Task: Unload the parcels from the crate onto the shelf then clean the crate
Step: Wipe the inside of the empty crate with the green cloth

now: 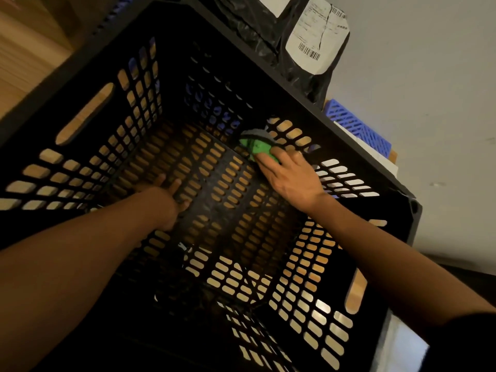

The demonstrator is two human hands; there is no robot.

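A black slotted crate fills most of the view and holds no parcels. Both my arms reach down into it. My right hand presses a green sponge with a grey scouring side against the crate's floor at the far right corner, fingers lying over the sponge. My left hand rests flat on the crate's floor near the middle, fingers spread and straight. A black plastic parcel with a white shipping label lies beyond the crate's far rim.
A blue slotted basket sits past the crate's right rim beside a pale wall. Wooden flooring shows through the crate's slots and at the upper left. The crate's walls enclose both hands closely.
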